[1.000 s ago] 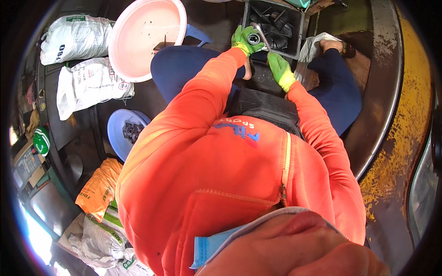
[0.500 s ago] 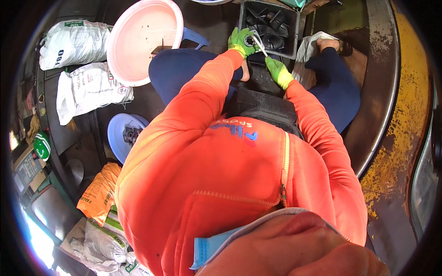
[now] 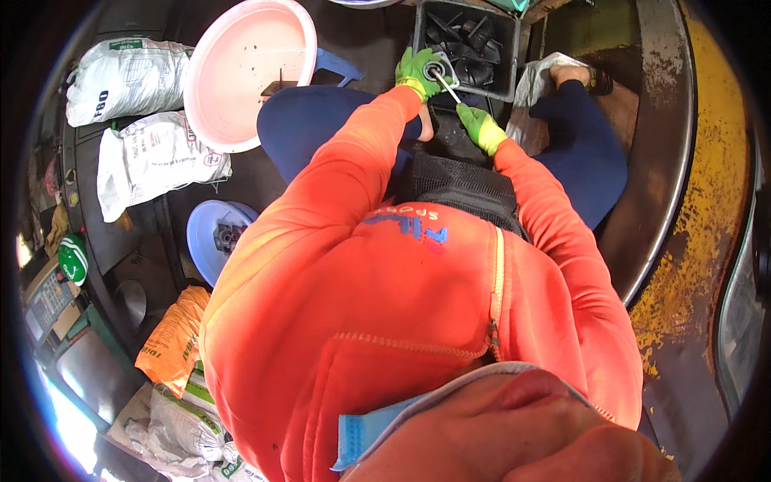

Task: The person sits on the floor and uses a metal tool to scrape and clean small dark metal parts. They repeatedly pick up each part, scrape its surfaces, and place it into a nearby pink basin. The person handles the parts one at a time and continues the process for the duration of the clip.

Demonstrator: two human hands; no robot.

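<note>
My left hand (image 3: pixel 414 72), in a green and yellow glove, is closed on a small dark part with a pale squarish rim and a round opening (image 3: pixel 434 71). In my right hand (image 3: pixel 481 127), gloved alike, is a slim pale rod-like tool (image 3: pixel 447 87). The tool slants up to the left, and its far end meets the opening of the part. Just beyond both hands stands a dark crate (image 3: pixel 512 58) holding several black finned parts (image 3: pixel 467 40). The gloves hide most of the part's body and the tool's near end.
A big pink basin (image 3: pixel 249 68) stands left of my knee, by white sacks (image 3: pixel 128 80). Nearer lies a blue basin (image 3: pixel 205 241) with dark parts in it. An orange bag (image 3: pixel 174 337) sits at lower left. A rusty yellow metal edge (image 3: pixel 699 201) runs along the right.
The tool has swung from steep to a longer slant, its tip now at the middle of the opening. My right hand has shifted slightly down and left.
</note>
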